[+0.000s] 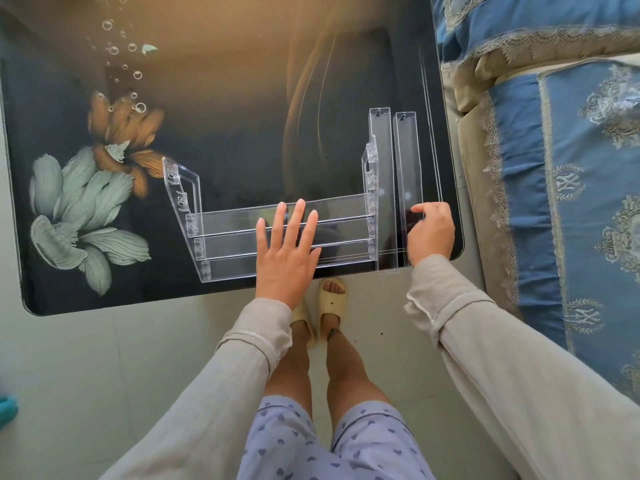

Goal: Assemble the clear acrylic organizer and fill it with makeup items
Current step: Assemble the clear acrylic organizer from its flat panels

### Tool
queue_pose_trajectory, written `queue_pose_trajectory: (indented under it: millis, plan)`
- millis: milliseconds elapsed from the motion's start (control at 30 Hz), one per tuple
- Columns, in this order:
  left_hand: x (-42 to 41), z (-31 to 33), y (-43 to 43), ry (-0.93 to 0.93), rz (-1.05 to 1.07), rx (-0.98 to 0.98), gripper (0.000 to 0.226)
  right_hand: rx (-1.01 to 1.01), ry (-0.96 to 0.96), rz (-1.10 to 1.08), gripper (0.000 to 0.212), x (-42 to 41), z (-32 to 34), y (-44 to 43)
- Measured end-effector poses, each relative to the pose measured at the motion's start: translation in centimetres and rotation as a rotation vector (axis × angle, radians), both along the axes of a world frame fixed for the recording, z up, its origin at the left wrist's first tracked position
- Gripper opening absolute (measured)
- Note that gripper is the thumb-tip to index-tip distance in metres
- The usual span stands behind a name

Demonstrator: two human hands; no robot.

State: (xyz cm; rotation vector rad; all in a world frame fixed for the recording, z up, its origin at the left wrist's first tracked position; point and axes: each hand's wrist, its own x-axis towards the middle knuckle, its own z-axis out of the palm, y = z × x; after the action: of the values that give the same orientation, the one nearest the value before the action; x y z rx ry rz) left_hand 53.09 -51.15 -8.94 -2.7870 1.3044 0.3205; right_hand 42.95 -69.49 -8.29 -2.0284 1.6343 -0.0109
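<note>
A partly built clear acrylic organizer [228,237] stands near the table's front edge, with two stepped side panels and three cross shelves between them. My left hand [285,251] lies flat on its shelves, fingers spread. Two loose clear acrylic strips lie lengthwise to the right: one strip [382,168] against the organizer's right side panel, the other strip [408,161] further right. My right hand [431,232] curls over the near end of the right strip, thumb and fingers touching it. No makeup items are in view.
The dark glass table [242,98] has a flower and bubble print. A blue patterned sofa [571,168] runs close along the table's right edge. My legs and slippered feet [325,306] stand on pale floor tiles by the front edge.
</note>
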Motion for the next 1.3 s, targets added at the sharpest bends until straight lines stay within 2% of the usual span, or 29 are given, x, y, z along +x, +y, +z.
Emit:
queue_pose_trajectory:
  millis: [267,400,533,633,733,833,900,1000,1067,1200,1300]
  plan:
    - [-0.1,0.0,-0.8,0.091,0.030,0.021,0.059,-0.005,-0.035,0.065,0.018,-0.6,-0.1,-0.1]
    - [-0.1,0.1,-1.1,0.102,0.028,0.016,0.059,-0.038,-0.007,0.048,0.032,0.6,-0.2,-0.2]
    - [0.0,0.3,-0.9,0.120,0.014,0.019,0.059,0.014,-0.009,0.001,0.053,1.1,-0.2,-0.5]
    - [0.3,1.0,-0.6,0.159,0.014,-0.004,0.057,0.050,-0.093,-0.057,0.047,1.2,0.7,-0.6]
    - [0.9,2.1,0.3,0.215,0.112,-0.122,0.051,0.004,-0.261,-0.053,0.042,1.2,2.7,0.0]
    - [1.9,3.4,1.8,0.265,0.230,-0.279,0.040,-0.064,-0.407,0.086,0.040,1.6,5.0,1.8]
    - [2.9,4.0,2.9,0.235,0.268,-0.370,0.035,-0.087,-0.434,0.280,0.039,2.3,6.2,3.3]
    - [4.1,4.4,4.5,0.174,0.357,-0.483,0.029,-0.085,-0.337,0.616,0.039,4.6,6.7,5.4]
    - [4.9,4.6,5.5,0.134,0.503,-0.545,0.028,-0.075,-0.264,0.780,0.040,6.5,6.6,6.4]
    - [7.2,4.6,6.2,0.159,0.877,-0.672,0.033,-0.022,-0.196,0.898,0.041,9.9,6.0,7.0]
    - [8.9,4.7,6.0,0.313,1.002,-0.743,0.036,-0.040,-0.153,0.945,0.041,11.2,5.6,6.9]
